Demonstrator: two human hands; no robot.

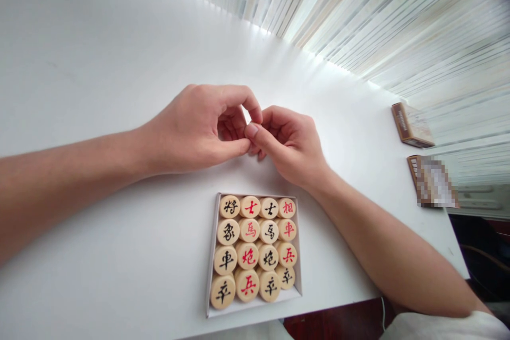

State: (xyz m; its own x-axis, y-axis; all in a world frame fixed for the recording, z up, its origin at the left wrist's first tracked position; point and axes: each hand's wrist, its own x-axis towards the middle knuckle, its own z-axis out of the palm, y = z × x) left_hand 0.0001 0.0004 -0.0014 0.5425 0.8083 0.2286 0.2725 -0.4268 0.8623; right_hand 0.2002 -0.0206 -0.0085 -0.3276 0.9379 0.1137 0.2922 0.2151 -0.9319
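Observation:
Over the white table, my left hand (203,130) and my right hand (292,143) meet at the fingertips. The left index finger and thumb bend into a pinch around the right thumb's tip, and the right fingers are curled in. Whatever lies between the fingertips, if anything, is hidden. Just below the hands sits an open shallow box (298,271) of wooden Chinese chess pieces (248,257), stacked in rows with red and black characters facing up. At its lower right corner, one black-lettered piece (287,278) sits lower than its neighbours.
Two small brown cartons, one upper (413,125) and one lower (432,181), lie at the table's right edge. A pale striped curtain (303,0) hangs along the far side. The white table's (99,255) front edge runs just below the chess box.

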